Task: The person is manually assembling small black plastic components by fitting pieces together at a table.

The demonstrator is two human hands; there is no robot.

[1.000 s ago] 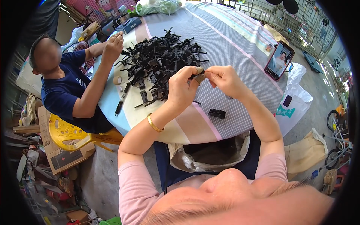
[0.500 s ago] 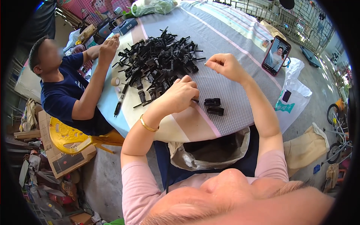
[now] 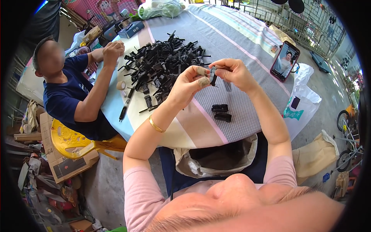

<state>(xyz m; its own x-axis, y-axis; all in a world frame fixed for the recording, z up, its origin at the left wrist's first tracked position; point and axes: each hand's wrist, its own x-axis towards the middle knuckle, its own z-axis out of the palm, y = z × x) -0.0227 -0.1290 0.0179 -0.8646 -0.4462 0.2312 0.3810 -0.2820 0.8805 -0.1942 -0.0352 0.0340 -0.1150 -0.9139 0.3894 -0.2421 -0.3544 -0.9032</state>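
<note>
My left hand point(image 3: 188, 85), with wrapped thumb and finger, pinches a small black strap piece point(image 3: 213, 79). On its other side my right hand point(image 3: 236, 74) closes its fingertips on the same piece. A greyish, blurred strip point(image 3: 227, 86) hangs beneath the right fingers. Both hands are raised over the table, and the fingers partly cover what they hold. Nearer to me lie two folded black bundles point(image 3: 220, 108) on the cloth. A large heap of black strap pieces point(image 3: 166, 62) spreads beyond my left hand.
A phone point(image 3: 285, 62) stands at the right of the cloth-covered table point(image 3: 239, 50). A pen point(image 3: 125, 104) and a tape roll point(image 3: 121, 85) lie left of the heap. Another person point(image 3: 67, 85) sits at the left. An open sack point(image 3: 215, 170) is below the table edge.
My left hand has lifted from beside the heap toward my right hand. Both now meet at a black strap piece. The other person's hands have lowered slightly.
</note>
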